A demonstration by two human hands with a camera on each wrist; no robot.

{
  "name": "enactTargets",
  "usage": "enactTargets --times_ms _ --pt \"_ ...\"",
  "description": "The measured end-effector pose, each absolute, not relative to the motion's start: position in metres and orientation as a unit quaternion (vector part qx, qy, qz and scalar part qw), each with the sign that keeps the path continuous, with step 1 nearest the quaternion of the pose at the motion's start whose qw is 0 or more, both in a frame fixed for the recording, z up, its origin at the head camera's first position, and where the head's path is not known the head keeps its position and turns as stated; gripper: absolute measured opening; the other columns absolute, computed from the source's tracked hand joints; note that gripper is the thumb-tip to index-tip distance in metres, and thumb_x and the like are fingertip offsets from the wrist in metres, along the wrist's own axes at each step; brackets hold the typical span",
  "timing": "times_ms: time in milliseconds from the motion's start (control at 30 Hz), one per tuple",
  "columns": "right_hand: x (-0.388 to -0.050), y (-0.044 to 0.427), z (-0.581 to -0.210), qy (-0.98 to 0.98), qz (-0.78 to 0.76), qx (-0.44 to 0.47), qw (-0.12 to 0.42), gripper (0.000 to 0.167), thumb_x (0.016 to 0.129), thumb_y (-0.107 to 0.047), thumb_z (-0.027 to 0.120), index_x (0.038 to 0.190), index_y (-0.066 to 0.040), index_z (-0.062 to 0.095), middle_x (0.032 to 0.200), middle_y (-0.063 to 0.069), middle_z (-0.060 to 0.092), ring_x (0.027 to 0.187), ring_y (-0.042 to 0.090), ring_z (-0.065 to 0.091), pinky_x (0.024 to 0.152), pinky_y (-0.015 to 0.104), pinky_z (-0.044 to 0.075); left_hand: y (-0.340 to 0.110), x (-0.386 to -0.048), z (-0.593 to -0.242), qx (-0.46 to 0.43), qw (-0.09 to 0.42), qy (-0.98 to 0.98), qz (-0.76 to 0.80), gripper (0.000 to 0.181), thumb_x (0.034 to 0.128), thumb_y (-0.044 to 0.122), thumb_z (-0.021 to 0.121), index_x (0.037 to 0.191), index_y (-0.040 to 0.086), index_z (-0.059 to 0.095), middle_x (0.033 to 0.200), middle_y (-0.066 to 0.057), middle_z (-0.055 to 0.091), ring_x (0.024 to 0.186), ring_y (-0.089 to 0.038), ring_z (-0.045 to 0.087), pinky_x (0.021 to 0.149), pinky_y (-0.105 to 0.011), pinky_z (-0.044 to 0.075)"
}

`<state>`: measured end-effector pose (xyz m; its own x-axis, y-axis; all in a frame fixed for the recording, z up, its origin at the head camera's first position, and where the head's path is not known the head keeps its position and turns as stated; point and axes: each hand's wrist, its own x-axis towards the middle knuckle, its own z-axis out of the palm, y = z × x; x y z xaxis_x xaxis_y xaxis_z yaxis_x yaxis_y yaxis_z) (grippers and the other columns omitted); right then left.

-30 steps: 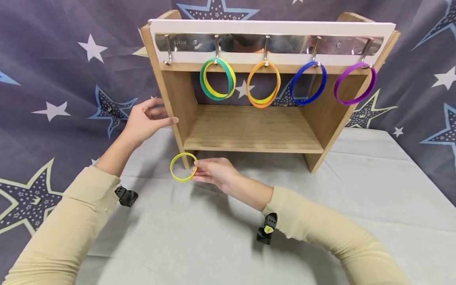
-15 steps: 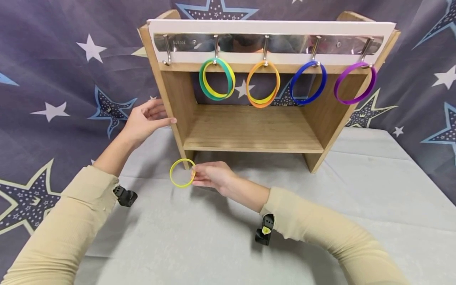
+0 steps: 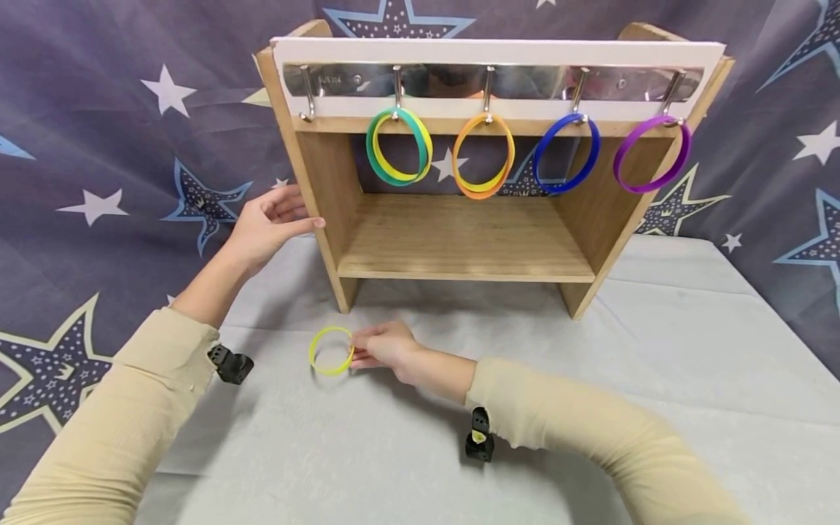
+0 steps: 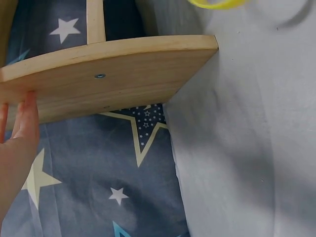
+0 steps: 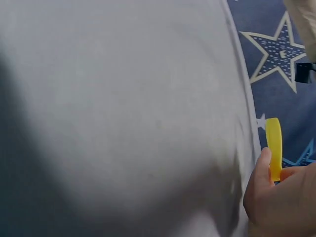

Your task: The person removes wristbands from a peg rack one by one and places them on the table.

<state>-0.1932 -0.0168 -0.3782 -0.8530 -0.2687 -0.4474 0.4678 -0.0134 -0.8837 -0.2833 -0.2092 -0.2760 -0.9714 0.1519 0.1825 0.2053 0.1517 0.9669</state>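
Note:
My right hand (image 3: pixel 387 353) pinches the right side of a thin yellow silicone wristband (image 3: pixel 316 364) between thumb and fingers, low over the table in front of the wooden shelf's left leg. In the right wrist view the yellow wristband (image 5: pixel 274 143) appears edge-on, the thumb against it. At the shelf's left side panel (image 3: pixel 295 164) rests my left hand (image 3: pixel 259 226), thumb at the front edge. Seen from the left wrist, the left fingers (image 4: pixel 28 116) lie fairly straight against the panel's outer face (image 4: pixel 133 74).
Along the shelf's top runs a metal rack (image 3: pixel 446 82) with hooks. Green and yellow wristbands (image 3: pixel 374 157) share one hook; an orange and a yellow one (image 3: pixel 482 192) share another. Blue (image 3: pixel 596 149) and purple wristbands (image 3: pixel 685 149) hang rightward. The leftmost hook (image 3: pixel 307 95) is bare.
My right hand has lowered the yellow wristband toward the person, away from the shelf's left leg and closer to the tabletop. The left hand stays at the side panel.

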Motion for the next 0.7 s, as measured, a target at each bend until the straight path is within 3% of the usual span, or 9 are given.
enactTargets --times_ms 300,467,700 --pt "-0.188 -0.03 -0.385 0.698 -0.685 0.063 0.202 0.016 0.088 0.001 0.063 0.1 0.01 0.068 0.087 0.023 0.071 0.058 0.009 0.063 0.067 0.027 0.061 -0.209 -0.283 -0.278 -0.122 0.024 -0.744 -0.657 0.058 0.0809 0.001 0.074 0.134 0.002 0.05 0.102 0.015 0.067 0.095 0.001 0.065 0.076 -0.014 0.056" --pt "-0.187 -0.034 -0.386 0.721 -0.666 0.059 0.182 0.012 0.087 0.0 0.064 0.095 0.008 0.07 0.082 0.018 0.072 0.054 0.006 0.061 0.064 0.024 0.06 -0.208 -0.283 -0.279 -0.123 0.029 -0.742 -0.659 0.056 0.0808 0.001 0.074 0.133 0.003 0.052 0.101 0.014 0.068 0.094 0.001 0.066 0.075 -0.014 0.056" --pt "-0.189 -0.027 -0.383 0.742 -0.64 0.048 0.193 0.013 0.087 -0.002 0.065 0.095 0.007 0.071 0.09 0.018 0.072 0.075 0.022 0.073 0.07 0.025 0.06 -0.208 -0.284 -0.279 -0.125 0.03 -0.746 -0.654 0.057 0.0809 0.002 0.074 0.133 0.003 0.052 0.102 0.014 0.068 0.095 0.001 0.065 0.077 -0.013 0.055"
